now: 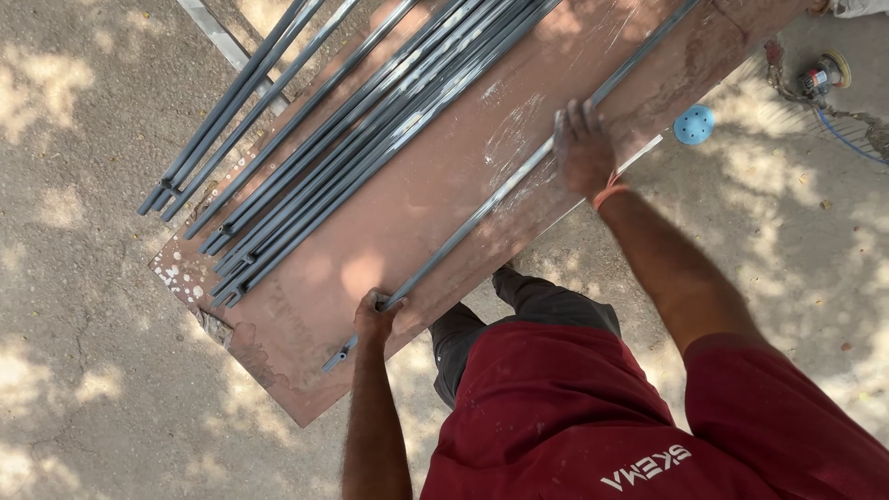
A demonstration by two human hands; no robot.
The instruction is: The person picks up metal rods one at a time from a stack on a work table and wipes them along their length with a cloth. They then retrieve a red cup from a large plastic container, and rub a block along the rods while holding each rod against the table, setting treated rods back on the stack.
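Note:
A long grey metal rod (pixel 482 213) lies slantwise on a reddish-brown board (pixel 435 194). My left hand (pixel 375 315) grips the rod near its lower end, by the board's near edge. My right hand (pixel 583 148) rests on the rod farther up, fingers spread flat over it and pressing it against the board. An orange band circles my right wrist. Several more grey rods (pixel 370 120) lie bundled side by side on the board's far part.
More grey rods (pixel 231 102) lie off the board's left edge on the concrete ground. At the upper right on the ground sit a blue round sanding disc (pixel 694 124) and a power tool (pixel 820 76) with a cable.

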